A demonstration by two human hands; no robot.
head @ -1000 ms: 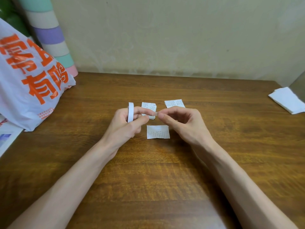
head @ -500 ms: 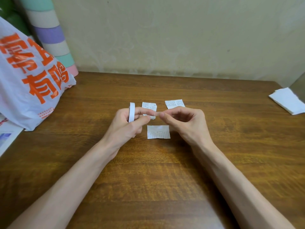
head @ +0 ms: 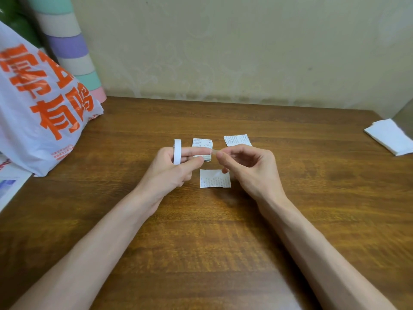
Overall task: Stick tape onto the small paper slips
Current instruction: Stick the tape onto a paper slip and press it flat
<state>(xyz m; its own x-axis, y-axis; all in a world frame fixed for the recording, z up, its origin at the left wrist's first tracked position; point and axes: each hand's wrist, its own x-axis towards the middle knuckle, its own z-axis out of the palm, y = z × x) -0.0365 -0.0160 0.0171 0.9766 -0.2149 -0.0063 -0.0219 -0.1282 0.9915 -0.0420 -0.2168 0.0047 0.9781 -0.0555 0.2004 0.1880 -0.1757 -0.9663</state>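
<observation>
A person's left hand holds a white tape roll ringed on its forefinger while the right hand pinches the clear tape end stretched between them, above a paper slip lying flat on the wooden table, a stack of slips just beyond

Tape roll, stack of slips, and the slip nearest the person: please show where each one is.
tape roll [head: 177, 151], head view, on its white outer band.
stack of slips [head: 201, 143], head view, on the top slip's far part.
nearest slip [head: 215, 181], head view, on its printed middle.
</observation>
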